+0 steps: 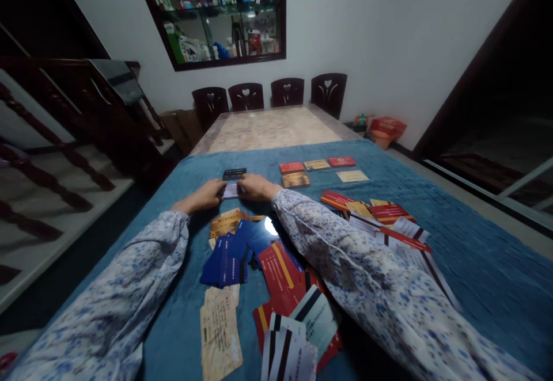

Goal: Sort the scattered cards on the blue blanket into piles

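Note:
Both arms in flowered sleeves reach forward over a blue cloth. My left hand and my right hand meet on a pale card lying flat on the cloth, fingers pinched at its two ends. A dark card lies just beyond it. Between my forearms sits a loose heap of blue, red and tan cards. More cards spread toward the near edge.
A row of red and tan cards lies to the right beyond my hands, another spread of red and white cards at the right. The marble table runs on to several dark chairs by the wall. A stair railing stands left.

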Motion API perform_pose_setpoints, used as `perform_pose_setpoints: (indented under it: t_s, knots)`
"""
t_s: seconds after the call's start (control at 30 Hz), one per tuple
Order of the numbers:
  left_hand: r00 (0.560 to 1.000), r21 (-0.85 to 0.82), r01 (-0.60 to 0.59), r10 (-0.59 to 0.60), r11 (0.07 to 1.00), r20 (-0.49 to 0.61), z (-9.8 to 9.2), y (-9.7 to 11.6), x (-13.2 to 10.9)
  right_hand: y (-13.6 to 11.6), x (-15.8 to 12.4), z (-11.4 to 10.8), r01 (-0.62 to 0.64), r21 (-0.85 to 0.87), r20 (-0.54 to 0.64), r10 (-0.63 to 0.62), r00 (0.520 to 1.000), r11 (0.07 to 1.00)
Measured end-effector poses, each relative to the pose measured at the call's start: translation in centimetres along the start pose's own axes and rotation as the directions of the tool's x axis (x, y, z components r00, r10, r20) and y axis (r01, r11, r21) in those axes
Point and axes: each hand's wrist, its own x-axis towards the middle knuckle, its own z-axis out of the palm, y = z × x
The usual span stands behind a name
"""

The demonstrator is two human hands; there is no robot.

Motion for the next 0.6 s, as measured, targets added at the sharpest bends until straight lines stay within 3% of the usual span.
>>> perform_pose_setpoints:
  t_s: [0.3, 0.6]
  knots:
    - [0.999, 0.001, -0.002, 0.002, 1.0, 0.039, -0.1, -0.8, 0.8, -0.1, 0.4, -0.3, 0.022, 0.026, 0.04, -0.023, 0.999, 0.999]
    - [0.999, -0.032, 0.015, -0.014, 0.999, 0.049, -1.1, 0.0, 0.5, 0.2, 1.7, 0.1, 0.019, 0.073, 0.057, -0.023, 0.998, 0.997]
